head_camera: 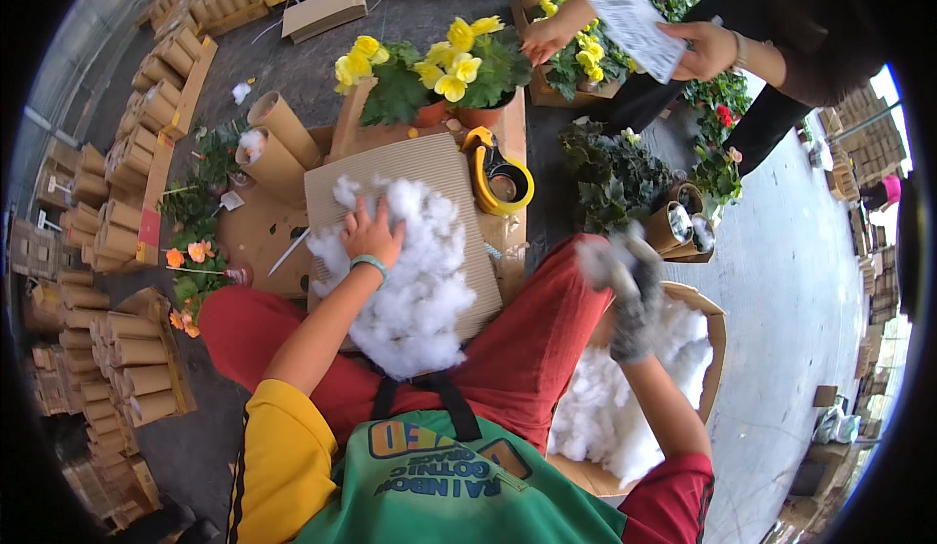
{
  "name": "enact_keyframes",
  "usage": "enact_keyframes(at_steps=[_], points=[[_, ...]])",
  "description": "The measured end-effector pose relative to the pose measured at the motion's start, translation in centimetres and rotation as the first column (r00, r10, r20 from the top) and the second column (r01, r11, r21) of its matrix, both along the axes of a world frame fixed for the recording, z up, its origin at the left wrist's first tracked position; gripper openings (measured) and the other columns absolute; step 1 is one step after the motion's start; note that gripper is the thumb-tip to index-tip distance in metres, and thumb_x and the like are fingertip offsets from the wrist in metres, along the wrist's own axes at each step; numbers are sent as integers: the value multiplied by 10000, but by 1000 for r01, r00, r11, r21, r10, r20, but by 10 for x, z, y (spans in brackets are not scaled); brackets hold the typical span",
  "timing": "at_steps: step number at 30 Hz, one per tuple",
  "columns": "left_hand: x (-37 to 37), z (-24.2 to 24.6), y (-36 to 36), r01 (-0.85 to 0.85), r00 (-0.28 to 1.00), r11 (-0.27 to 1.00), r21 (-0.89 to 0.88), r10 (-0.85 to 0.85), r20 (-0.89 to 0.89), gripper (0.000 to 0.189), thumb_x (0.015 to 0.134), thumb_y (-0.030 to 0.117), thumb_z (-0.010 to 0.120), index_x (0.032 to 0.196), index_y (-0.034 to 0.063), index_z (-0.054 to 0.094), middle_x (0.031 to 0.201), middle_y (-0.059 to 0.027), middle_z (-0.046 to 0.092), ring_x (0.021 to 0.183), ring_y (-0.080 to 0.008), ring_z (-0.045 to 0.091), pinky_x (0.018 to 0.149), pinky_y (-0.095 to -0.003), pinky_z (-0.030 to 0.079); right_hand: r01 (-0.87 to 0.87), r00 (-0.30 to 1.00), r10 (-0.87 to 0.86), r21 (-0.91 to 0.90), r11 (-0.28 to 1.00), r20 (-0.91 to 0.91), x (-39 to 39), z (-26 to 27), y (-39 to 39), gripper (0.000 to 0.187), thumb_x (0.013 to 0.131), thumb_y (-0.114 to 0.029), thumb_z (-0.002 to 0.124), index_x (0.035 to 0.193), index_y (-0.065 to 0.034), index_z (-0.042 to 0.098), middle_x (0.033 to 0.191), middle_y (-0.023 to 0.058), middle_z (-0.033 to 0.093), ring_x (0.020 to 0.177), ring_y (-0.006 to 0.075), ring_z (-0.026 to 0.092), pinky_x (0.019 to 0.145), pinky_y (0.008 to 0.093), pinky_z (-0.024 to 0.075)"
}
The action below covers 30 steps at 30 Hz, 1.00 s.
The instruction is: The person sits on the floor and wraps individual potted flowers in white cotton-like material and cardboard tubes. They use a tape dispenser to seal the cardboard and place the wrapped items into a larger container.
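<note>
My left hand (372, 235), bare with a green bangle at the wrist, rests palm down on a spread of white fibre stuffing (421, 280). Its fingers are apart. Beneath the stuffing is a sheet of corrugated cardboard (432, 156) in front of my lap. My right hand (635, 299) wears a grey glove and is above my right knee, blurred by motion. Whether its fingers hold a tuft of fibre cannot be made out. Below it, a cardboard box (716, 339) contains more white stuffing (607, 412). A yellow and black tape dispenser (498, 174) lies by the sheet's right edge.
Potted yellow begonias (454, 68) stand beyond the sheet. Cardboard tubes (274, 145) rise at the left, beside a white stick (289, 251). Another person's hand (706, 50) holds a printed sheet (640, 35); their other hand (549, 37) reaches toward the flowers. Boxed tubes (139, 354) line the left.
</note>
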State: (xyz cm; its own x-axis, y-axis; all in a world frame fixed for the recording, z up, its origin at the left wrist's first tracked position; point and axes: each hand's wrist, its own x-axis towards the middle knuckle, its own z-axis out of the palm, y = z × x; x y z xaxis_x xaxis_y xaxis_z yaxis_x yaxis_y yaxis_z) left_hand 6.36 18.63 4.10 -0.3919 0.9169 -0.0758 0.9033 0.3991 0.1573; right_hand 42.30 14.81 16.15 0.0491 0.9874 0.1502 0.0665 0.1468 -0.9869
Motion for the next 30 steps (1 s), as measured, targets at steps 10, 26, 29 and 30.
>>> enact_keyframes(at_steps=[10,26,29,30], points=[[-60,32,-21,81,987,858,507,-141,82,683,797,306,631,1388,125,340,1401,-130,346,1226,-341,357,984,-507,286,-551,757,222,-417,723,-614,-271,-56,135,254,857,-73,547,1087,-42,445,880,117,603,717,252,653,571,351,551],[-65,-8,8,429,902,902,47,-431,38,611,885,500,464,1378,147,381,1513,-123,166,1394,-323,124,1108,-489,149,-473,623,418,-107,874,661,-306,-138,172,252,865,-186,555,1074,-50,592,918,135,641,844,276,614,794,327,473],[-67,-1,9,427,894,900,90,-435,111,564,868,424,537,1312,96,420,1467,-149,262,1372,-323,192,1108,-480,167,-439,885,463,-426,791,-53,-302,-123,178,163,884,-137,531,1009,-58,598,841,57,600,742,182,559,713,284,458],[-72,0,8,409,891,884,226,-440,110,530,858,383,560,1274,82,432,1434,-153,307,1346,-321,242,1098,-474,192,-442,865,496,-355,824,73,-297,-114,183,134,891,-119,520,982,-62,600,814,33,581,701,150,533,659,270,448]])
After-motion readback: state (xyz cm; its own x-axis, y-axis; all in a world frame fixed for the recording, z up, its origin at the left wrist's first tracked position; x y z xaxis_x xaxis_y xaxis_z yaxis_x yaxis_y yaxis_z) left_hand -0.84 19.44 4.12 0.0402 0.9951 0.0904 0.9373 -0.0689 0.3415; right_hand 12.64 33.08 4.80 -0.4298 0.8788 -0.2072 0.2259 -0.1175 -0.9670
